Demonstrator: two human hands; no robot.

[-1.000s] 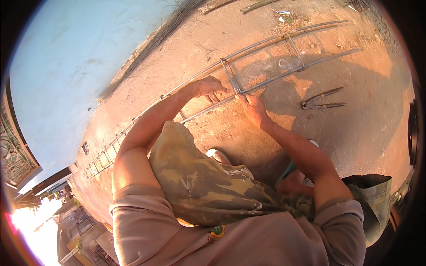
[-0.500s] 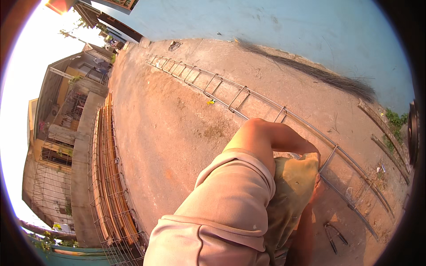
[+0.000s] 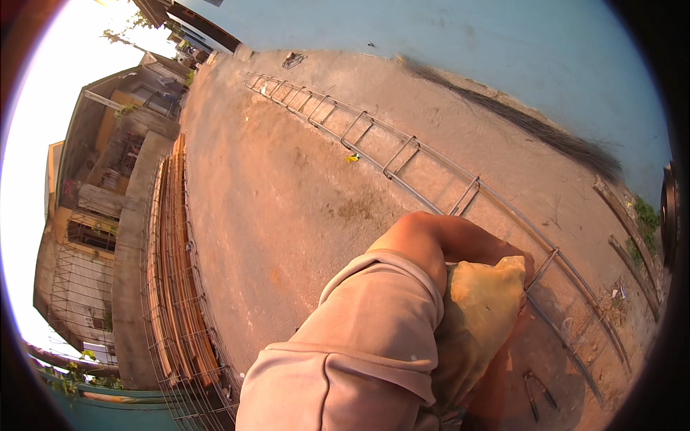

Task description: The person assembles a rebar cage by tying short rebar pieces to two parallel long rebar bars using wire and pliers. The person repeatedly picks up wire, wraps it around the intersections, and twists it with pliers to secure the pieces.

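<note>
My left arm, in a beige sleeve pushed up above the elbow, bends to the right. My left hand [image 3: 528,267] is beside the near rod of a long rebar cage [image 3: 402,158], close to a stirrup; its fingers are hidden. A yellowish-olive cloth-covered form, seemingly my knee [image 3: 481,291], blocks the view between my arms. Below it, my right forearm [image 3: 496,370] reaches up toward the same rod, its hand mostly hidden behind the cloth. Whether either hand grips the cage does not show. Dark pincers [image 3: 537,395] lie on the ground with handles spread.
A bundle of thin wire rods [image 3: 510,118] lies along the blue wall [image 3: 460,29]. Wooden strips [image 3: 625,215] lie at the right. At the left stand stacked long bars within a wire cage [image 3: 172,273], before a building. A yellow scrap [image 3: 352,157] sits beside the rebar cage.
The view has shifted a little, so the cage's far part sits further right. My left hand appears slightly further right, nearer the stirrup. The pincers still lie on the ground.
</note>
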